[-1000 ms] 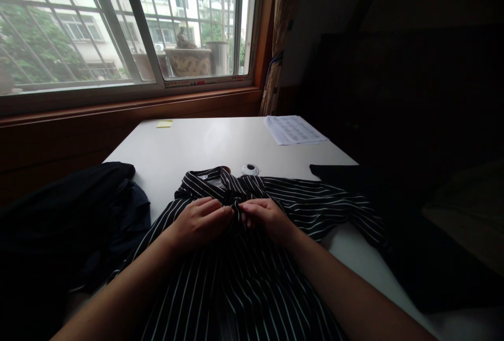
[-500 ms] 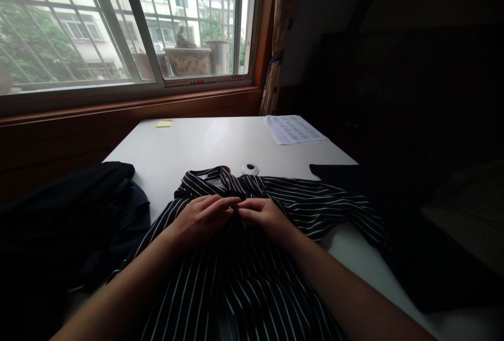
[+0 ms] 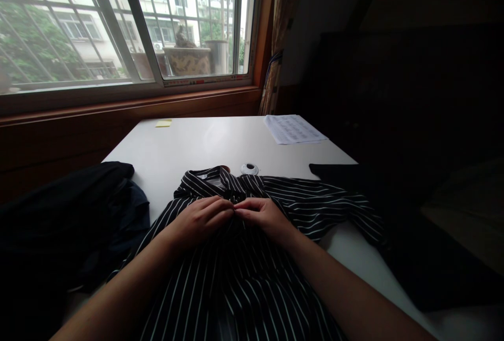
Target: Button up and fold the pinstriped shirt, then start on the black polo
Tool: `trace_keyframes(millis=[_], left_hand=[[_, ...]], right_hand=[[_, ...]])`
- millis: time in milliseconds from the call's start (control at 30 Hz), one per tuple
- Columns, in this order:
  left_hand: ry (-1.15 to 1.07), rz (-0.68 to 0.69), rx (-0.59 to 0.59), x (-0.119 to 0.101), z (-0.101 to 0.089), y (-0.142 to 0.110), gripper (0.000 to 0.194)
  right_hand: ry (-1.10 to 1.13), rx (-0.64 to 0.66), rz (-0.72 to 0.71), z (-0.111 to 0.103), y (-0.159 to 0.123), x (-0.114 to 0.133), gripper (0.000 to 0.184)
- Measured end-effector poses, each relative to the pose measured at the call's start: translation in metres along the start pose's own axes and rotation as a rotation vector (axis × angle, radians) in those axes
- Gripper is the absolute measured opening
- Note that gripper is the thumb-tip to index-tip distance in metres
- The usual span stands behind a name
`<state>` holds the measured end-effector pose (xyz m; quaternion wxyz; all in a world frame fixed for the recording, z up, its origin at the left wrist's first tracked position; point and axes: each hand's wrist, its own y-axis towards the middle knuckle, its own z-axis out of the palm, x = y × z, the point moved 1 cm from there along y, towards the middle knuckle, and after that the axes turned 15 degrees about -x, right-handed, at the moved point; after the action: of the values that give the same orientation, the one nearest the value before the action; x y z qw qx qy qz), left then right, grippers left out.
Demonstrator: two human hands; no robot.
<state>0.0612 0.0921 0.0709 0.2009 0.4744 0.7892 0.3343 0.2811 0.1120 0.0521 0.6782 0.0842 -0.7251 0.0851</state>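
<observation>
Stretching away lengthwise, collar (image 3: 199, 188) toward the window (image 3: 146, 34), the shirt (image 3: 244, 267) is pinched by left hand (image 3: 202, 219) and right hand (image 3: 266, 219).

Barred window, tied curtain, printed papers

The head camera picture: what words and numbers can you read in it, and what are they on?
None can be read for sure.
Printed papers on the table: rows of print, too small and blurred.
Strip along the window frame: red and dark marks, too small.
Pale patch inside the collar of the striped shirt: maybe a label, too small.
Yellow note: no writing I can make out.
</observation>
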Motion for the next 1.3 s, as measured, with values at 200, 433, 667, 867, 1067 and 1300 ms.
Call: trace_keyframes(millis=[200, 433, 667, 867, 1067, 1300], left_hand=[[0.028, 0.017, -0.013, 0.0011, -0.0004, -0.0028, 0.024], [0.014, 0.009, -0.106, 0.0017, -0.001, -0.0031, 0.017], [0.004, 0.056, -0.176, 0.0011, -0.0031, 0.0003, 0.017], [-0.042, 0.037, -0.224, 0.0029, 0.0003, -0.0033, 0.016], [-0.031, -0.03, -0.177, 0.0029, 0.0024, -0.0058, 0.019], [-0.019, 0.002, -0.146, -0.0003, -0.0041, 0.0001, 0.009]], right_hand=[[-0.002, 0.002, -0.031, 0.0006, -0.0001, 0.0011, 0.025], [0.035, 0.012, -0.049, 0.002, -0.0002, -0.0004, 0.023], [0.05, -0.003, -0.107, 0.0046, -0.0011, -0.0007, 0.02], [0.031, -0.027, -0.139, 0.0068, -0.0029, 0.0022, 0.018], [0.036, -0.036, -0.172, 0.0081, -0.0028, -0.0016, 0.017], [-0.013, -0.067, -0.203, 0.0093, -0.0048, -0.0017, 0.014]])
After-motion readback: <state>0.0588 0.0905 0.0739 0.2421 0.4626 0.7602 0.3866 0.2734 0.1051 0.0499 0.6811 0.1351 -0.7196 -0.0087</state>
